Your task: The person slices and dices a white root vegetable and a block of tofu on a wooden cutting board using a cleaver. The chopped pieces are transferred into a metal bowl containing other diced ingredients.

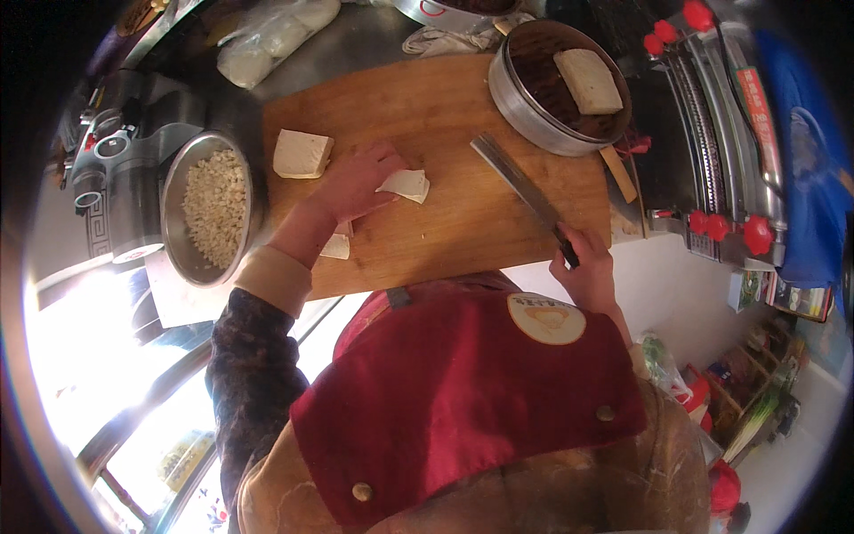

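Note:
My left hand [367,179] is over the wooden cutting board [440,107], its fingers and thumb around the end of a pale slice of what looks like tofu [408,185]. A thicker block of the same food [301,155] lies just beyond that hand, to the left. Partly hidden under my wrist, a smaller piece [337,247] sits near the board's front edge. My right hand [587,263] grips the black handle of a broad-bladed kitchen knife [517,177]. Its blade points away to the upper left, apart from the food.
Left of the board stands a metal bowl [245,220] of small pale cubes. A round metal steamer [534,127] holding another block [588,81] rests on the back right corner. A machine with red knobs [717,140] is at right. Behind lies a plastic bag [277,47].

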### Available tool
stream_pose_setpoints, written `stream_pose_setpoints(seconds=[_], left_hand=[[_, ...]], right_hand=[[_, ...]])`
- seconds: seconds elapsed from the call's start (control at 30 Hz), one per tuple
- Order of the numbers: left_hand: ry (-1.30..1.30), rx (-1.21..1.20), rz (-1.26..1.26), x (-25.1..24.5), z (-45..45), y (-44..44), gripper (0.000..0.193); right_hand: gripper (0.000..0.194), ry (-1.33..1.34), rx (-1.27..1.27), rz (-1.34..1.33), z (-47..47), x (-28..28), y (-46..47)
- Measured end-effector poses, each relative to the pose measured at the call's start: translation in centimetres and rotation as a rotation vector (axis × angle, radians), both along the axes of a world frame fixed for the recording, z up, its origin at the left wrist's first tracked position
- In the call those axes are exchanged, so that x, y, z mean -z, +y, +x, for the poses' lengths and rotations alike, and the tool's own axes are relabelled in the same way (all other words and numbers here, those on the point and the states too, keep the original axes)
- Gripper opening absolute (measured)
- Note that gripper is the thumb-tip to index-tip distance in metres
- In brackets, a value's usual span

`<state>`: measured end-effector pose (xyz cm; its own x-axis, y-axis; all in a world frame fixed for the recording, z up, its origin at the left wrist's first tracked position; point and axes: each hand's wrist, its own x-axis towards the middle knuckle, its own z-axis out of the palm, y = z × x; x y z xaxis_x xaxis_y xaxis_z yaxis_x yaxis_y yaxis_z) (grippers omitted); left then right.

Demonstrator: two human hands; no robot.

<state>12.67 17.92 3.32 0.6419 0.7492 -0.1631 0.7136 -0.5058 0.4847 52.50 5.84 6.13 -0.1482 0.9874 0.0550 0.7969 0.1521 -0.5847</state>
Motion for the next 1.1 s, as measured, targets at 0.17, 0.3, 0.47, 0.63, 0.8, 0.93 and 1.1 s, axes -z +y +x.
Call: stream_pose_setpoints(seconds=[0.17,0.3,0.47,0.63,0.8,0.93,1.1], left_hand=[[0.017,-0.029,0.081,0.0,0.7,-0.5,0.053],[0.086,0.012,0.158,0.1,2.0,-0.7,0.052],[0.113,-0.236,0.073,0.9,2.3,-2.9,0.053],[0.075,-0.341,0.076,-1.0,3.3,-3.2,0.055],[-0.003,-0.458,0.099,0.4,-0.3,-4.5,0.059],[-0.071,-0.457,0.147,0.3,-0.2,-4.9,0.062],[-0.053,-0.701,0.178,-0.1,1.9,-6.8,0.053]], right_hand=[[0.033,0.235,-0.041,-0.126,-1.9,-2.6,1.6],[0.026,0.097,-0.226,-0.213,-3.3,-2.0,6.3],[0.024,0.328,-0.191,-0.354,-3.4,-2.6,7.3],[0.028,0.349,-0.235,-0.461,-4.6,-2.3,11.5],[0.020,-0.020,-0.510,-0.178,-6.5,0.1,15.6],[0.019,-0.151,-0.696,0.000,-9.3,-1.7,16.7],[0.020,-0.132,-0.816,-0.036,-10.3,-1.4,17.3]])
